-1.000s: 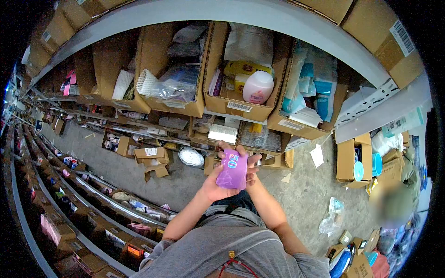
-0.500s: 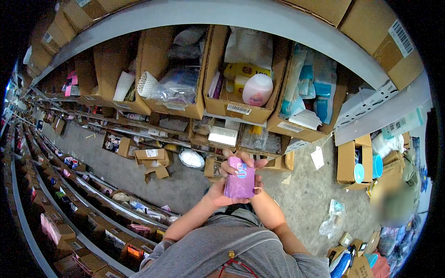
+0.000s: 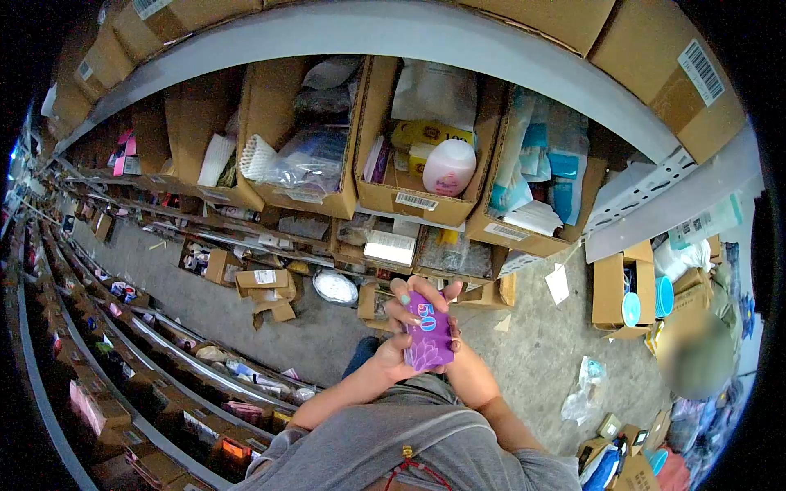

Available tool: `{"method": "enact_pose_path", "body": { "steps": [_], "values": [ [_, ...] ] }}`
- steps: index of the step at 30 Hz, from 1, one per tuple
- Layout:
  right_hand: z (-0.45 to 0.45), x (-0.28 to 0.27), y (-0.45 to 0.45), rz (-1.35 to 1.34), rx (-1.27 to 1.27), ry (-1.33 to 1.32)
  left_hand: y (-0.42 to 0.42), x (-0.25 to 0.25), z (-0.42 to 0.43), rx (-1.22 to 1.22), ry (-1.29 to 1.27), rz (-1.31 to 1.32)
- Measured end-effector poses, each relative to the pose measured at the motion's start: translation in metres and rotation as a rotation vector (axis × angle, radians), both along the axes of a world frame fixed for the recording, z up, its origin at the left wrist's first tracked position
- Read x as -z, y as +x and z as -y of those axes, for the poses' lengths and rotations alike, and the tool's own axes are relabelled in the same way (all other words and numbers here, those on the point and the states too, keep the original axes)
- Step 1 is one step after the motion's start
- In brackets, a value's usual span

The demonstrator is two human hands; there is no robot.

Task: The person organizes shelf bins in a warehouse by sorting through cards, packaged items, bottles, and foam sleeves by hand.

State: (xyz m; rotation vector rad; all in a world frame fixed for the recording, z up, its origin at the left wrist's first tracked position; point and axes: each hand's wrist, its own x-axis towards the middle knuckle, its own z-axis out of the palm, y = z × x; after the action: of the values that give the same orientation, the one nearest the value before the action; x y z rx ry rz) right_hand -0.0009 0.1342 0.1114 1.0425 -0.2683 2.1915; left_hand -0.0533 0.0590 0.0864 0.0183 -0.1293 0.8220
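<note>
Above a grey floor [image 3: 532, 344] between shelves [image 3: 368, 37] of cardboard boxes [image 3: 381, 195], both hands [image 3: 393, 358] grip a purple pack [image 3: 429, 348].

Before you, a cardboard carton [image 3: 452, 212] holds a pale pink bottle [image 3: 449, 168] beside yellow packs [image 3: 419, 134]; to your right, a crumpled clear plastic bag [image 3: 583, 401] lies on the concrete floor [image 3: 528, 352].

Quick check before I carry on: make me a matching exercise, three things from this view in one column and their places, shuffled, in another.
1. Purple pack
2. Pink bottle
3. Crumpled clear plastic

A. On the grey floor
B. In the person's hands
C. In a shelf carton, beside yellow packaging

Pairs: 1-B; 2-C; 3-A
</note>
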Motion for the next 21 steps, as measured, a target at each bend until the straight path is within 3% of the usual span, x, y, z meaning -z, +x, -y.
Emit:
{"method": "enact_pose_path", "body": {
  "steps": [1, 3, 4, 6, 7, 10, 14, 17, 18, 20, 21],
  "values": [
    [-0.001, -0.011, 0.003, -0.002, -0.001, 0.003, -0.005, -0.011, -0.004, 0.000, -0.007, -0.046],
    [-0.002, -0.036, 0.020, 0.759, 0.211, -0.114, -0.015, -0.032, -0.011, -0.006, -0.022, -0.137],
    [-0.007, -0.038, 0.027, 0.760, 0.207, -0.111, -0.024, -0.041, -0.014, -0.091, -0.032, -0.239],
    [-0.019, -0.043, 0.038, 1.188, 0.631, 0.275, -0.042, -0.057, -0.025, -0.129, 0.059, -0.391],
    [-0.019, -0.056, 0.040, 1.329, 0.800, 0.342, -0.046, -0.073, -0.028, -0.245, 0.115, -0.617],
    [-0.011, -0.086, 0.050, 1.532, 1.267, 0.493, -0.054, -0.095, -0.036, -0.575, 0.344, -1.183],
    [-0.003, -0.120, 0.048, 1.747, 1.330, 0.747, -0.055, -0.098, -0.046, -0.688, 0.419, -1.294],
    [0.000, -0.116, 0.040, 1.759, 1.705, 0.793, -0.048, -0.097, -0.050, -0.849, 0.494, -1.507],
    [0.003, -0.117, 0.039, 1.756, 1.708, 0.798, -0.044, -0.095, -0.050, -0.937, 0.520, -1.635],
    [0.008, -0.116, 0.038, 1.953, 1.488, 0.802, -0.036, -0.094, -0.053, -1.040, 0.445, -1.556],
    [0.008, -0.115, 0.034, 1.879, 1.613, 0.836, -0.035, -0.097, -0.054, -1.098, 0.462, -1.684]
  ]
}}
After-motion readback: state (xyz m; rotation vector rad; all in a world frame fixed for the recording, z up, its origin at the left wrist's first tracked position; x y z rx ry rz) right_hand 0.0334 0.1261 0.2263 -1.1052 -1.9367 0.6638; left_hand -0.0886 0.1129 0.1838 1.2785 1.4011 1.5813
